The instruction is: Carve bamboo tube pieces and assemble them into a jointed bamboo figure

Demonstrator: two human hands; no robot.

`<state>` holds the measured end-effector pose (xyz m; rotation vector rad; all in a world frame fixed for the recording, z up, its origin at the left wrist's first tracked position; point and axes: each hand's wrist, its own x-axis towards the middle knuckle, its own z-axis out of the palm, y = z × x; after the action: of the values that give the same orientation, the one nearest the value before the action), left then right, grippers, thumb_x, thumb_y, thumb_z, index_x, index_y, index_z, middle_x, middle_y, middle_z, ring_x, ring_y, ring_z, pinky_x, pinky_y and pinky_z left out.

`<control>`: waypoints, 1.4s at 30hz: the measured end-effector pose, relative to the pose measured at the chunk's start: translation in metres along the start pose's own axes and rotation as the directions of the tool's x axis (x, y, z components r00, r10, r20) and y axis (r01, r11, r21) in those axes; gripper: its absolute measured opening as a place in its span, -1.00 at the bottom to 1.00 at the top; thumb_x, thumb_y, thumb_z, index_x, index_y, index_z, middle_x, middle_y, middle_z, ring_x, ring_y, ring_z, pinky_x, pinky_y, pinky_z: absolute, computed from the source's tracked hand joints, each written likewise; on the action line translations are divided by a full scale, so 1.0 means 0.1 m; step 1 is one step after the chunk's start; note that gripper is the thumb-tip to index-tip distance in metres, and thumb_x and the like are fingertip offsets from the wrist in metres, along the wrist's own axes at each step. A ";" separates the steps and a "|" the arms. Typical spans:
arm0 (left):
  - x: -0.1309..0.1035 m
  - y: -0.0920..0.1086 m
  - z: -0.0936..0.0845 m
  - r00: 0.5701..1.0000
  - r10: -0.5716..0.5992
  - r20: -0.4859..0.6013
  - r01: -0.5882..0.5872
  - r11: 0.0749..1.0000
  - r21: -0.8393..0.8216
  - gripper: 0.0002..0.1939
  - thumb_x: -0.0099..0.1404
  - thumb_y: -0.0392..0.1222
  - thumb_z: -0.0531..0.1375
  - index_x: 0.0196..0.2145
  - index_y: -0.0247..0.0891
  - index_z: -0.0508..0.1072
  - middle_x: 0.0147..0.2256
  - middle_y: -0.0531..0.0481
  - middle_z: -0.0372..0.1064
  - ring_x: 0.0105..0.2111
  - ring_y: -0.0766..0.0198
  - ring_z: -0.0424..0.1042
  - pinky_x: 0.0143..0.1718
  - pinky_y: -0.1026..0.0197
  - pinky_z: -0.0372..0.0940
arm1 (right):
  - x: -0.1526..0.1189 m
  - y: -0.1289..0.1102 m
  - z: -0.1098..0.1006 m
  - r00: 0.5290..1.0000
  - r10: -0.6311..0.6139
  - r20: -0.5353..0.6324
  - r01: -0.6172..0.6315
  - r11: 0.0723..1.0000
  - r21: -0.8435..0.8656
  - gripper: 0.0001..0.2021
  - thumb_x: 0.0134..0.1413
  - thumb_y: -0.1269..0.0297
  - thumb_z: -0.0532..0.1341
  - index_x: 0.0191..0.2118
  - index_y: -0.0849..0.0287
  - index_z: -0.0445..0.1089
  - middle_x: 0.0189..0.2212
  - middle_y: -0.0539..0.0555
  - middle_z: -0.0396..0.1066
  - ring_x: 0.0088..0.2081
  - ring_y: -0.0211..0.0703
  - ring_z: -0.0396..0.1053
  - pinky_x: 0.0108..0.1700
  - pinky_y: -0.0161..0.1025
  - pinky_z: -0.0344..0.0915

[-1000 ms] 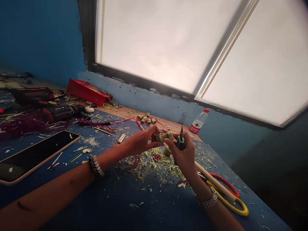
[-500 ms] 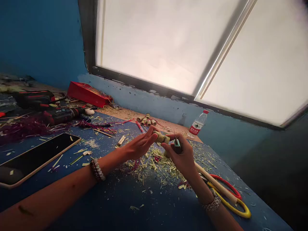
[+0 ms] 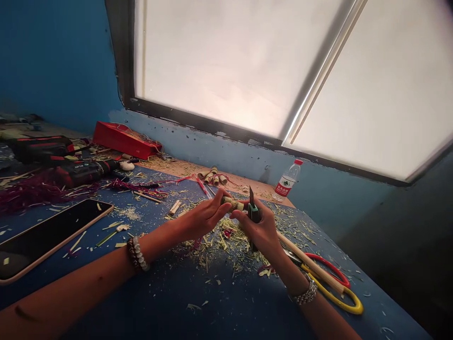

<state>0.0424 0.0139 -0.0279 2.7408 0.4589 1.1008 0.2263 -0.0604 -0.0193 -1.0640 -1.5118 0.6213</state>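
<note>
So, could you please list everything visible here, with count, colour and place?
bamboo segment: 1, tan, centre
craft knife: 1, black and green, centre
scissors: 1, red and yellow handles, right
wooden rod: 1, tan, by scissors
water bottle: 1, clear, red cap, back right
smartphone: 1, black screen, left
power drill: at least 1, black and red, left
small lump: 1, white, by power drill
box: 1, red, back left
bamboo tubes: several, tan, back centre
fibres: many, purple, left
shavings: many, pale green, centre
table: 1, blue, below
window: 1, white, dark frame, behind
walls: blue, around window
bracelets: at least 2, brown, white, silver, wrists
left hand: 1, bare, on bamboo segment
right hand: 1, bare, on craft knife
</note>
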 end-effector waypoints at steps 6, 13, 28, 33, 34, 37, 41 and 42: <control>0.01 0.01 -0.01 0.997 -0.048 0.065 0.053 0.995 -0.082 -0.66 0.55 -0.09 -0.24 -0.04 -0.27 0.22 -0.08 -0.23 0.32 -0.28 0.21 0.42 -0.20 0.18 0.30 | 0.04 -0.03 -0.03 0.991 0.089 0.102 -0.096 0.993 0.063 -0.62 0.06 -0.03 0.39 -0.21 0.15 0.37 -0.47 0.01 0.49 -0.68 -0.40 0.09 -0.66 -0.36 0.02; 0.18 0.04 -0.26 0.981 -0.191 -0.018 0.176 0.931 -0.321 -0.73 0.48 0.03 0.01 -0.04 -0.21 0.21 -0.34 0.00 0.39 -0.43 0.28 0.36 -0.37 0.23 0.22 | 0.14 -0.06 -0.04 0.990 0.105 0.099 -0.124 0.970 0.209 -0.64 0.09 -0.03 0.35 -0.17 0.15 0.43 -0.72 -0.16 0.31 -0.78 -0.43 0.00 -0.70 -0.38 0.02; 0.08 -0.24 -0.27 0.935 -0.184 0.303 0.122 0.970 0.211 -0.51 0.28 0.16 0.25 0.00 -0.25 0.38 -0.20 -0.14 0.50 -0.23 0.06 0.49 -0.26 0.18 0.25 | 0.13 0.00 -0.12 0.999 0.036 0.018 -0.041 0.906 0.421 -0.68 0.18 -0.05 0.27 -0.30 0.13 0.40 -0.64 -0.17 0.15 -0.72 -0.42 0.05 -0.64 -0.35 0.09; 0.07 -0.28 -0.37 0.945 -0.165 0.284 0.146 0.986 0.087 -0.42 0.15 0.27 0.31 -0.06 -0.24 0.46 -0.24 -0.09 0.51 -0.15 0.05 0.46 -0.16 0.15 0.26 | 0.21 -0.14 -0.04 0.999 0.016 0.048 -0.037 0.883 0.468 -0.54 0.11 -0.03 0.32 -0.55 0.10 0.11 -0.70 -0.20 -0.01 -0.75 -0.43 -0.07 -0.68 -0.36 -0.02; 0.07 -0.28 -0.40 0.945 -0.165 0.284 0.153 0.986 0.062 -0.43 0.14 0.27 0.32 -0.08 -0.22 0.47 -0.23 -0.08 0.51 -0.13 0.05 0.45 -0.13 0.15 0.26 | 0.26 -0.21 -0.02 0.999 0.009 0.044 -0.029 0.880 0.475 -0.52 0.12 -0.03 0.32 -0.56 0.10 0.09 -0.72 -0.21 -0.02 -0.75 -0.43 -0.09 -0.68 -0.36 -0.02; 0.09 -0.28 -0.48 0.947 -0.232 0.222 0.220 0.972 0.081 -0.60 0.32 0.18 0.18 -0.15 -0.20 0.52 -0.23 -0.06 0.53 -0.17 0.10 0.48 -0.13 0.18 0.26 | 0.48 -0.48 0.08 0.999 -0.048 -0.006 0.045 0.872 0.487 -0.50 0.10 -0.07 0.32 -0.56 0.08 0.07 -0.74 -0.21 -0.03 -0.75 -0.41 -0.09 -0.68 -0.35 -0.01; 0.10 -0.32 -0.55 0.897 -0.435 -0.082 0.442 0.866 0.235 -0.62 0.45 -0.20 -0.13 -0.19 -0.19 0.49 -0.28 -0.07 0.53 -0.26 0.12 0.50 -0.21 0.19 0.25 | 0.75 -0.59 0.34 0.985 -0.136 -0.108 0.172 0.858 0.483 -0.46 0.04 -0.12 0.34 -0.57 0.07 0.03 -0.75 -0.22 -0.04 -0.76 -0.42 -0.09 -0.70 -0.35 -0.04; 0.10 -0.34 -0.55 0.873 -0.466 -0.143 0.487 0.835 0.255 -0.62 0.43 -0.25 -0.14 -0.17 -0.20 0.47 -0.28 -0.09 0.53 -0.27 0.09 0.50 -0.22 0.18 0.24 | 0.79 -0.55 0.41 0.985 -0.128 -0.114 0.167 0.860 0.482 -0.46 0.03 -0.13 0.35 -0.56 0.06 0.03 -0.75 -0.22 -0.04 -0.76 -0.42 -0.10 -0.71 -0.35 -0.07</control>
<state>0.0032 0.0511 0.0099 2.5745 1.3255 1.0650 0.1747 -0.0095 0.0555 -0.5668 -1.2569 0.7931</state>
